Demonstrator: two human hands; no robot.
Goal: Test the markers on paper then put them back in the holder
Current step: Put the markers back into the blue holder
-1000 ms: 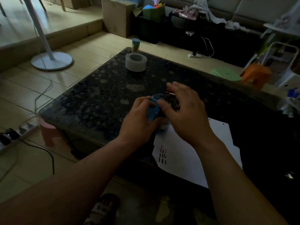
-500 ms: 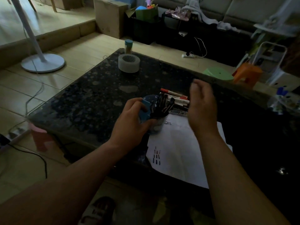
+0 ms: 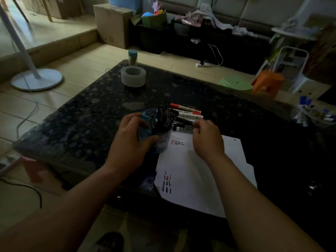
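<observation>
**A:** What is the surface, and the room?

**B:** A dark speckled table (image 3: 81, 124) on a tiled floor (image 3: 76, 57), in dim light. Far beyond the hands are a box (image 3: 112, 24) and a fan (image 3: 36, 79). An orange stool (image 3: 268, 82) stands beyond the right hand (image 3: 207, 140).

**A:** And on the table?

**B:** Tape (image 3: 133, 76) and a jar (image 3: 132, 57), well beyond the left hand (image 3: 131, 139). Paper (image 3: 200, 175) lies under the right hand and runs back toward the wrist, with short red and black strokes on it.

**A:** The hands?

**B:** The left grips the holder (image 3: 161, 142), fingers curled round its left side and hiding it. Dark markers (image 3: 164, 116) stand in it. The right pinches the end of a marker (image 3: 182, 128) lying at the paper's far edge.

**A:** Anything in the way?

**B:** More loose markers (image 3: 189, 112) lie in a row just beyond that one. The holder hides their left ends.
</observation>
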